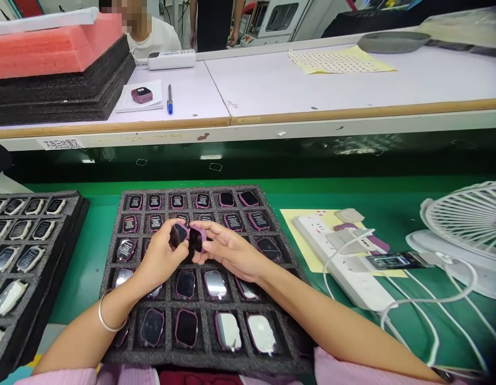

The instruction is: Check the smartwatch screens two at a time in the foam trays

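My left hand (165, 247) is closed around a purple-framed smartwatch body (179, 233), its dark screen partly hidden by the fingers. Close beside it, my right hand (222, 243) pinches a second purple smartwatch body (197, 239) with a black screen. Both hands are over the middle of a dark foam tray (173, 295). Its compartments hold several more purple watch bodies, such as one with a black screen (186, 328). Some in the upper rows show white text, while some lower ones reflect light. My hands and forearms cover a few compartments.
At left lies another foam tray (57, 262) of pale watch bodies. To the right are a white power strip (348, 267), cables, a small meter (398, 260) and a white fan (468, 224). A shelf (264, 88) behind carries pink foam (51, 48) and a pen (170, 100). People are beyond.
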A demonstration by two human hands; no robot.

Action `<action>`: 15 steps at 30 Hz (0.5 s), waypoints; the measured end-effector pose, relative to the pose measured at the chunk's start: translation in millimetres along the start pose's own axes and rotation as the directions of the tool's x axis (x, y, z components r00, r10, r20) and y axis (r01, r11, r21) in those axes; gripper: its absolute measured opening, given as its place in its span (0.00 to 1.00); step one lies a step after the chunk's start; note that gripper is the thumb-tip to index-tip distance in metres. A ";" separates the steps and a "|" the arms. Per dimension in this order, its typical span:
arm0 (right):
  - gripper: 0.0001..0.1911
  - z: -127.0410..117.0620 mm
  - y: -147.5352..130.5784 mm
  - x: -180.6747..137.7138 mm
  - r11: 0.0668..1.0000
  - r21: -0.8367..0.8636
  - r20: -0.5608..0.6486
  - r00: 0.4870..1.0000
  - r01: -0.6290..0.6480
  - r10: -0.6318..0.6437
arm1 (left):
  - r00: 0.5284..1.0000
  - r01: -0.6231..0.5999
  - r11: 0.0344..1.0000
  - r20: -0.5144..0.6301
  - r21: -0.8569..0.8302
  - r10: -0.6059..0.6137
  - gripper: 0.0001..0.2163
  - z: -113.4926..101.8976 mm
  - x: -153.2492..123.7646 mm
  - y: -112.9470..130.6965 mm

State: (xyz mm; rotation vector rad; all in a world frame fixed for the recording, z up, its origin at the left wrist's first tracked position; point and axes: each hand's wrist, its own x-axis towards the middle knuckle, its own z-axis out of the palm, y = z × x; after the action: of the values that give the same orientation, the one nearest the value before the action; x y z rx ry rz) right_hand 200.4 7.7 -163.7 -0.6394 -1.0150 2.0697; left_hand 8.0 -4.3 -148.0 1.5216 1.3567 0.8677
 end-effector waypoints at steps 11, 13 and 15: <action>0.29 2.2 -2.0 -2.2 0.991 0.132 0.096 0.995 -0.028 0.015 | 0.998 -0.018 0.999 -0.051 0.042 0.020 0.18 0.2 -7.3 9.0; 0.29 1.8 -1.0 -2.1 0.990 0.136 0.101 0.995 -0.023 0.009 | 0.998 -0.041 0.999 -0.050 0.036 0.043 0.17 0.6 -7.3 9.1; 0.28 1.4 -0.5 -2.3 0.990 0.140 0.102 0.995 -0.017 0.002 | 0.996 -0.062 0.998 -0.055 0.031 0.064 0.16 1.2 -7.2 9.0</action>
State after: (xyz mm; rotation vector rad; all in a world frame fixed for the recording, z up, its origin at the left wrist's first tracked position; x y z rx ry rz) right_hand 201.0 5.4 -162.3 -0.4720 -0.9132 2.1785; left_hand 11.2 -11.7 -139.6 1.5803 1.3731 0.9392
